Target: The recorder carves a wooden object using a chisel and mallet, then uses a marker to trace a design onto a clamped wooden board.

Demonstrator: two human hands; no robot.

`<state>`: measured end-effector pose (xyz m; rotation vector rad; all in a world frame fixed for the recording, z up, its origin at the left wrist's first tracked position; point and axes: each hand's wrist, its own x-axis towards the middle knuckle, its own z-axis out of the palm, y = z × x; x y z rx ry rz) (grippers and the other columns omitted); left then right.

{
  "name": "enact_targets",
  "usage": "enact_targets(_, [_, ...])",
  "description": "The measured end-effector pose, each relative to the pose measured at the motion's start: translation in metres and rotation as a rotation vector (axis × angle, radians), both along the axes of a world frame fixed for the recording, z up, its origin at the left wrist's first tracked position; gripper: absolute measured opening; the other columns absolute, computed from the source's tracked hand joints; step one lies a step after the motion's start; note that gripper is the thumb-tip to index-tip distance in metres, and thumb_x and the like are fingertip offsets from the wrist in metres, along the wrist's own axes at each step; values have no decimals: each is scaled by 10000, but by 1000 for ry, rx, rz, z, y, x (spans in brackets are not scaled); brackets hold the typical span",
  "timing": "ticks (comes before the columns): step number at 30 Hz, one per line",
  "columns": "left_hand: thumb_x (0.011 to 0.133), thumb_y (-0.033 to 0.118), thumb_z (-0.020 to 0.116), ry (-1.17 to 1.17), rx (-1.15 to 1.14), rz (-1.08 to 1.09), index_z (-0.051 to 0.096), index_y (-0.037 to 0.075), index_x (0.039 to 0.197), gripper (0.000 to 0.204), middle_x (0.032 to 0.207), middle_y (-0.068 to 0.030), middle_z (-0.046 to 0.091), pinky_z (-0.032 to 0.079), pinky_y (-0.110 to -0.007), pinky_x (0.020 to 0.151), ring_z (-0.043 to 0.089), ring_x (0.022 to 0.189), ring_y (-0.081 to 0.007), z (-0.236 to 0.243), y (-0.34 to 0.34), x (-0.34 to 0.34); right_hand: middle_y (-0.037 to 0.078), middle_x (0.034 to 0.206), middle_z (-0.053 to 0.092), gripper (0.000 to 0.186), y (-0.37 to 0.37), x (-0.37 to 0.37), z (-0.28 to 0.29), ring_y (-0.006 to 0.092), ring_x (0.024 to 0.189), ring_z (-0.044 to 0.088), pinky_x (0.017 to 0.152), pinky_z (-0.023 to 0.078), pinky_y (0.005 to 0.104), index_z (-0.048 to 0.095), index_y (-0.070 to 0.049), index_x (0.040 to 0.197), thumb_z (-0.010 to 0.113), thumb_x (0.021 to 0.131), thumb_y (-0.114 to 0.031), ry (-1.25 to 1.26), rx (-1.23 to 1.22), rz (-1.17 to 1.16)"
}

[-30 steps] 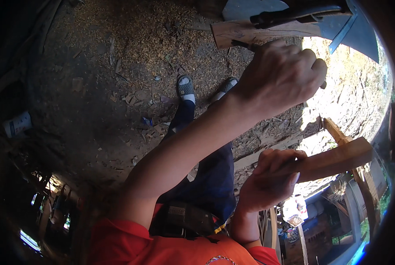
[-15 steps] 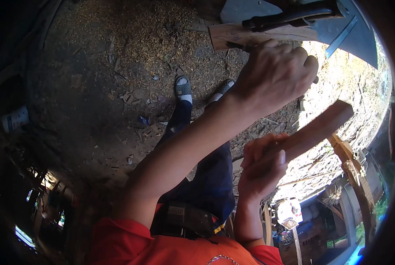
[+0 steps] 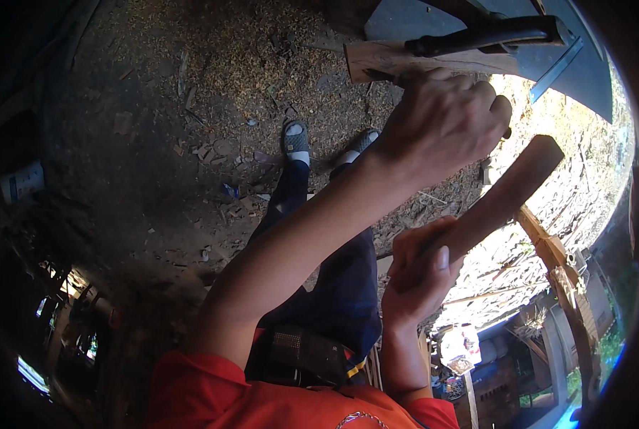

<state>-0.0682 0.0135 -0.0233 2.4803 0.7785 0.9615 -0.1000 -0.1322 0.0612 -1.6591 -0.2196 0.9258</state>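
My left hand (image 3: 455, 118) reaches across to the upper middle, closed in a fist round a slim chisel. Most of that tool is hidden; a dark end pokes out at the fist's right, and a dark blade-like tip (image 3: 378, 74) lies against a brown wooden board (image 3: 434, 60). Lower down, my right hand (image 3: 421, 268) is wrapped about the near end of a thick wooden bar (image 3: 509, 189). The bar slants up to the right, its far end raised to the right of my left fist, apart from it.
Beyond the board lie a black bar-shaped tool (image 3: 487, 37) and a blue strip (image 3: 557, 70) on a grey-blue surface (image 3: 584, 86). Wood chips cover the ground (image 3: 219, 43) round my sandalled feet (image 3: 296, 132). A rough timber post (image 3: 566, 286) stands at the right.
The wooden bar has swung to a steeper slant, its far end higher and slightly left. My right hand has moved slightly left; my left hand stays nearly still at the board.
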Motion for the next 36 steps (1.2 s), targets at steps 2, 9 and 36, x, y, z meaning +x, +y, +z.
enact_targets(2, [760, 108, 673, 63, -22, 10, 535, 121, 715, 147, 624, 5, 545, 466, -273, 449, 610, 540, -126, 0, 0, 2, 61, 696, 463, 485, -1, 2, 0, 120, 495, 407, 455, 370, 248, 419, -9, 1091, 502, 925, -457, 26, 98, -410])
enact_targets(9, [735, 107, 683, -10, -32, 60, 522, 114, 708, 164, 633, -3, 550, 481, -280, 465, 638, 602, -139, -2, 2, 3, 23, 697, 474, 401, -5, 10, -1, 99, 518, 380, 481, 325, 252, 450, -79, 1064, 495, 929, -454, 196, 81, -156])
enact_targets(36, [706, 155, 700, -69, 22, 63, 542, 126, 710, 161, 674, 27, 530, 439, -276, 568, 579, 631, -114, 2, -3, -23, 66, 741, 446, 508, -6, 23, -6, 159, 563, 439, 547, 370, 263, 442, -47, 1132, 516, 929, -507, 49, 44, -231])
